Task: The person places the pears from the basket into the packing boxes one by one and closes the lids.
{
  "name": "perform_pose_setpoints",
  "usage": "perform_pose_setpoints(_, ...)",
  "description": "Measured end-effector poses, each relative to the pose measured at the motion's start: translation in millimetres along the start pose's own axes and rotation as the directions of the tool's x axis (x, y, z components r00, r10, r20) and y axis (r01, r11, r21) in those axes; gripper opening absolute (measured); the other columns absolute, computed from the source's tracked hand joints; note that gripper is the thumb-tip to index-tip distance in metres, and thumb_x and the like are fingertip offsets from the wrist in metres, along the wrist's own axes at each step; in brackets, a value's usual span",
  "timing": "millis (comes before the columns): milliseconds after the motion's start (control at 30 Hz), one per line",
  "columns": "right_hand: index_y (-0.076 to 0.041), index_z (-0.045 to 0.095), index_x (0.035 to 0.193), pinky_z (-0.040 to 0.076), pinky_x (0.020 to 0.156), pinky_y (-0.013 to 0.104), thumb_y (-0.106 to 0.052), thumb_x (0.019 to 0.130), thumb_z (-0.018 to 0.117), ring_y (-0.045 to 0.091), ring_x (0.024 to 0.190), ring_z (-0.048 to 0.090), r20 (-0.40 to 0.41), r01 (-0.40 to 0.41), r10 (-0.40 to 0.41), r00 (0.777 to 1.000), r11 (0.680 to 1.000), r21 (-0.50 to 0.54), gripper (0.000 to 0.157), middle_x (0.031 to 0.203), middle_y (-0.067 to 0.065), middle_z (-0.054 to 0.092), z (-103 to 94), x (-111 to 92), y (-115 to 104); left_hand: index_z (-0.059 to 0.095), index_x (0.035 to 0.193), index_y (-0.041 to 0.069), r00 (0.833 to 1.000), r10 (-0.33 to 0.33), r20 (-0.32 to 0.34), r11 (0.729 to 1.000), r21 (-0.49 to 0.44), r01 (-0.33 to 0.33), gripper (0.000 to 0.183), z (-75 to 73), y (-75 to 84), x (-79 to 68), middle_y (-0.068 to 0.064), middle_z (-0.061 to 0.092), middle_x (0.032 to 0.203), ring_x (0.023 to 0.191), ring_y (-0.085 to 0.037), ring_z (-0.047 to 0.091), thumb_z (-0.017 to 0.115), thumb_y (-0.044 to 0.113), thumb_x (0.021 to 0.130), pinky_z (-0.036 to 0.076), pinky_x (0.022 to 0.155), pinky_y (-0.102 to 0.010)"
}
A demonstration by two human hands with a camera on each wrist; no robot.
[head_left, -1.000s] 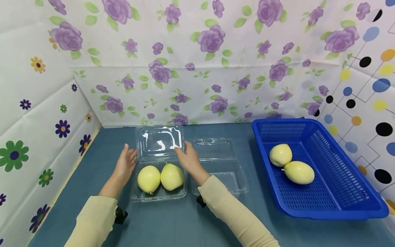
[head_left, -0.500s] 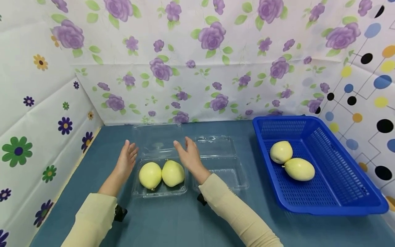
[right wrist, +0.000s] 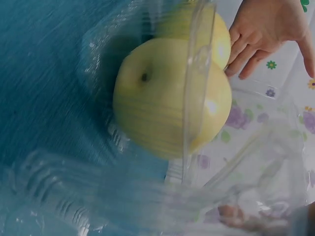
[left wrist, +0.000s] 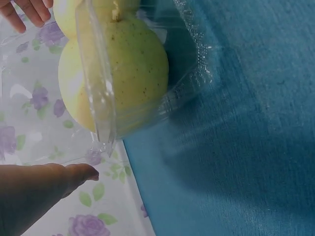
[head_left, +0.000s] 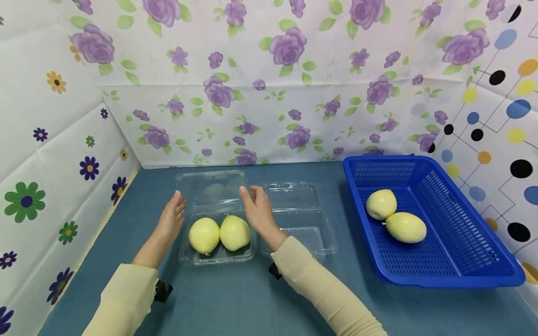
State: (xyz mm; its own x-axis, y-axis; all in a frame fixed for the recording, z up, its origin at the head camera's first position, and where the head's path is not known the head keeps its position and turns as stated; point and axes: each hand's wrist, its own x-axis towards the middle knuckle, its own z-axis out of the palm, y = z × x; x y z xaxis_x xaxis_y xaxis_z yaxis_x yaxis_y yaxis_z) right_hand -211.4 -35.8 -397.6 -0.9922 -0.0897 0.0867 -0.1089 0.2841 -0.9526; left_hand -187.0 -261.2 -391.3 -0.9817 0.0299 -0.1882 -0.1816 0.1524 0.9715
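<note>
Two pale yellow-green pears, a left pear [head_left: 204,235] and a right pear [head_left: 235,232], sit side by side in a clear plastic clamshell box [head_left: 216,260]. Its hinged lid [head_left: 201,186] leans back behind them, lifted. Beside the lid's left edge is my left hand [head_left: 169,218], fingers extended, holding nothing. My right hand [head_left: 259,212] hovers at the lid's right edge with thumb and fingers spread; whether the thumb tip touches the lid cannot be told. Both wrist views show the pears close up behind the clear box wall, and the left hand [right wrist: 268,29] appears flat in the right wrist view.
A second clear clamshell box [head_left: 300,228], lid back, stands to the right. Farther right, a blue plastic basket [head_left: 449,280] holds two more pears [head_left: 392,217]. Patterned sheets [head_left: 269,116] wall in the blue-green tabletop [head_left: 235,303] at the back and sides.
The lid has tipped back, away from the right hand's thumb, which lay on it a second ago. Both hands have stayed nearly in place; the pears have not moved.
</note>
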Motion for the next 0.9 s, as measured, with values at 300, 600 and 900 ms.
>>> perform_pose_setpoints(300,-0.001,0.049,0.123,0.046,0.090,0.048,-0.049,0.101,0.034,0.034,0.109,0.055,-0.058,-0.003,0.004,0.998,1.000,0.016,0.055,0.117,0.020,0.055,2.7,-8.8,-4.4,-0.009,0.149,-0.007,0.998,-0.007,-0.061,1.000,-0.031,0.005,0.082,6.8,2.0,-8.2,-0.025,-0.008,0.157,0.145,-0.034,-0.010,0.007,0.056,0.099,-0.004,0.119,-0.045)
perform_pose_setpoints(600,-0.002,0.051,0.106,0.040,0.068,0.035,-0.047,0.103,0.030,0.022,0.072,0.046,-0.081,0.024,-0.025,0.996,1.000,-0.004,0.050,0.083,0.010,0.050,1.3,-14.6,-3.3,-0.008,0.149,-0.006,0.995,-0.033,-0.090,0.999,0.013,0.034,0.084,11.2,2.6,-13.6,-0.025,-0.006,0.157,0.146,-0.035,-0.009,0.003,0.059,0.097,-0.003,0.119,-0.045)
perform_pose_setpoints(900,-0.002,0.053,0.108,0.047,0.075,0.041,-0.049,0.101,0.037,0.026,0.084,0.055,-0.048,-0.022,0.021,0.999,1.000,-0.018,0.050,0.095,0.015,0.057,-3.2,-19.7,-2.4,-0.002,0.150,-0.004,0.992,-0.042,-0.122,0.999,-0.002,0.042,0.084,13.0,-0.1,-16.6,-0.022,-0.004,0.158,0.146,-0.032,-0.008,0.000,0.060,0.096,-0.002,0.120,-0.043)
